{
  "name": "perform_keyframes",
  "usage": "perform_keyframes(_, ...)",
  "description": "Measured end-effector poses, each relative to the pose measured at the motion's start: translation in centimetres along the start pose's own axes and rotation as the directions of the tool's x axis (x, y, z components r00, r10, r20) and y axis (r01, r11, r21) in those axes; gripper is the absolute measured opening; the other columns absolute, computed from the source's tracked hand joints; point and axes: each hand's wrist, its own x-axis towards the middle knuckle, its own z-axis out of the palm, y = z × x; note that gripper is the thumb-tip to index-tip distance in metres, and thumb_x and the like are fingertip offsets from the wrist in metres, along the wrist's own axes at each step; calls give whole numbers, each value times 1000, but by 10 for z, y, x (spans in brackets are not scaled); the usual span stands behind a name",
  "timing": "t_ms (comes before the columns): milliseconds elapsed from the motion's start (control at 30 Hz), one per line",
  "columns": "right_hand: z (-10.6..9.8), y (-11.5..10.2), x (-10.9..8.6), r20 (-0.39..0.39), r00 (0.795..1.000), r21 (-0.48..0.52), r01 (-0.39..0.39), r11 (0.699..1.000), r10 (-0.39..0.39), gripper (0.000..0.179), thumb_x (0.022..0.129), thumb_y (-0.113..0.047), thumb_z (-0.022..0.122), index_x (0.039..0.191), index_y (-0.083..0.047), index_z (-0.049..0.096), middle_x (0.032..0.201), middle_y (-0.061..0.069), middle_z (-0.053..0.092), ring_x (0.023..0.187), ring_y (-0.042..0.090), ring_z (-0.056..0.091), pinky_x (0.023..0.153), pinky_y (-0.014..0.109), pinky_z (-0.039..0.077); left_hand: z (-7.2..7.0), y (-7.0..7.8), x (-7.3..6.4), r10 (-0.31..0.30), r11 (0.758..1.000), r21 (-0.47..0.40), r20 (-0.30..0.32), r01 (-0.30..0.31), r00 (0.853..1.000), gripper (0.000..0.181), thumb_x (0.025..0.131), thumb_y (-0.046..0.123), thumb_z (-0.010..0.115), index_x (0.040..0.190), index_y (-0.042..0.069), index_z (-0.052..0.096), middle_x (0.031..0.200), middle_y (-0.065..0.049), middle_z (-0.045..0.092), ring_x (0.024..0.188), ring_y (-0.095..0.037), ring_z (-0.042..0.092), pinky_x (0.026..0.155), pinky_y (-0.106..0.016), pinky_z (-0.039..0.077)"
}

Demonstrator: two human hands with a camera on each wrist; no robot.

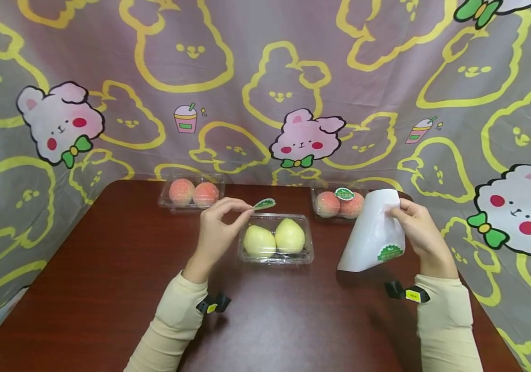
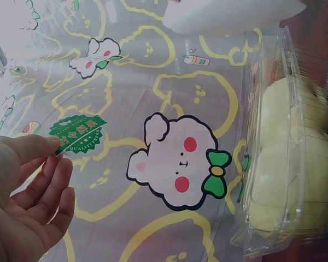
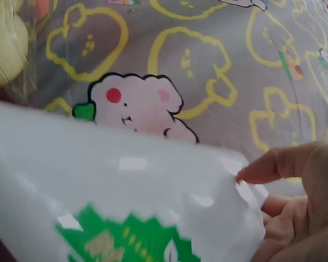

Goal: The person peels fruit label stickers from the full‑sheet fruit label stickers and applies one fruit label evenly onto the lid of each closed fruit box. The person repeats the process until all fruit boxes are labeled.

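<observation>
Between thumb and forefinger my left hand [image 1: 216,227] pinches a green label sticker [image 2: 77,134] by one edge; it reads "QUALITY FRESH". That hand is just left of a clear plastic box [image 1: 276,260] with two pale yellow-green peaches [image 1: 290,236] in it. No label shows on this box's lid. On the right, my right hand [image 1: 420,232] grips the upper edge of a curled white backing sheet [image 1: 371,232], which hangs above the table. One green label [image 1: 390,252] is still on the sheet, near its lower corner.
At the back left stands a clear box [image 1: 191,205] with two pinkish peaches. Another box [image 1: 335,217] of pinkish peaches, back right, bears a green label [image 1: 344,194] on its lid. A patterned curtain [image 1: 228,103] hangs behind the dark brown table [image 1: 121,268].
</observation>
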Motion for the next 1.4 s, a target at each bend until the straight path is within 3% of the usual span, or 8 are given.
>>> perform_keyframes(167, 5, 25, 12, 78, 995, 65, -74, 995, 69, 43, 99, -17, 41, 128, 15, 41, 78, -23, 57, 73, -3, 58, 67, 19, 52, -1, 1, 0, 3, 1000, 4, -1, -3, 1000, 8, 78, 4, 77, 86, 3, 74, 83, -11, 74, 82, -16, 67, 78, -17, 50)
perform_keyframes(333, 11, 56, 22, 162, 970, 17, -189, 982, 184, 48, 99, -17, 36, 132, 17, 36, 84, -14, 54, 75, -1, 57, 69, 20, 52, 0, 0, 0, 4, 1000, 8, -3, -4, 1000, 9, 78, 4, 77, 86, 3, 74, 83, -11, 74, 82, -17, 67, 78, -17, 50)
perform_keyframes(500, 17, 77, 25, 199, 946, -24, -255, 967, 254, 50, 99, -17, 37, 134, 19, 35, 94, -3, 57, 79, 3, 57, 71, 22, 53, 0, -1, 0, -4, 1000, 3, 4, 4, 1000, 8, 79, 4, 77, 86, 3, 74, 83, -11, 74, 82, -17, 68, 78, -17, 50)
perform_keyframes(667, 18, 91, 30, 203, 928, -68, -306, 950, 313, 49, 99, -18, 40, 133, 18, 36, 96, 2, 59, 81, 7, 57, 72, 25, 52, 0, 1, -1, -113, 993, -38, 73, 116, 991, 8, 80, 6, 76, 87, 2, 73, 85, -12, 73, 81, -6, 65, 73, -22, 52)
perform_keyframes(767, 19, 97, 33, 198, 919, -83, -330, 940, 340, 47, 98, -16, 42, 130, 18, 39, 92, 1, 59, 80, 9, 57, 71, 26, 53, 1, 0, -2, -208, 974, -64, 135, 218, 969, 8, 82, 6, 74, 89, 1, 72, 87, -15, 72, 79, 4, 60, 70, -19, 51)
perform_keyframes(867, 20, 98, 34, 166, 916, -107, -352, 930, 366, 43, 96, -16, 45, 123, 18, 44, 88, 2, 59, 77, 9, 58, 69, 26, 54, 3, -2, -3, -255, 960, -76, 166, 270, 953, 9, 83, 6, 73, 90, 1, 72, 88, -17, 72, 76, 5, 58, 70, -14, 50)
perform_keyframes(1100, 21, 98, 36, 95, 912, -197, -376, 905, 400, 28, 93, -18, 49, 95, 10, 56, 79, 4, 56, 74, 14, 57, 66, 28, 53, 3, -1, -3, -276, 954, -67, 169, 291, 946, 8, 83, 5, 73, 90, 0, 72, 89, -17, 71, 78, 3, 58, 70, -13, 49)
perform_keyframes(1400, 23, 102, 44, 45, 899, -225, -416, 881, 436, 25, 93, -18, 52, 86, 5, 59, 89, 12, 55, 87, 24, 54, 73, 35, 53, 3, -3, -3, -304, 949, -35, 173, 314, 937, 9, 83, 6, 73, 89, 0, 71, 90, -17, 70, 77, 2, 56, 69, -13, 48)
